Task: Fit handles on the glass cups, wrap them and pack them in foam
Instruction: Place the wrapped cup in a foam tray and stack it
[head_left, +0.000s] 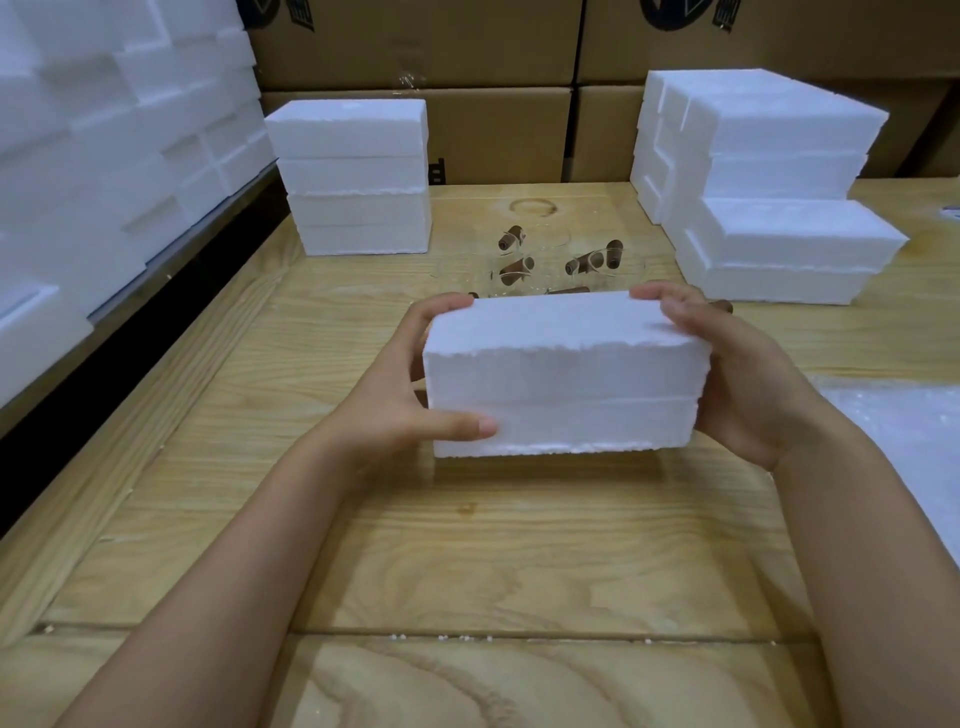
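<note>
You are gripping the closed foam box (563, 374) over the wooden table (467, 545), left hand (410, 395) and right hand (743, 374) clasping its ends | behind the box, glass cups (540, 270) with brown handles (592, 260) are lying partly hidden, hard to count | beyond it, cardboard cartons (498, 130) are showing dark printing, cropped, unreadable.

two hands (415, 405), one held foam box (566, 374), three foam stacks (358, 176)
</note>
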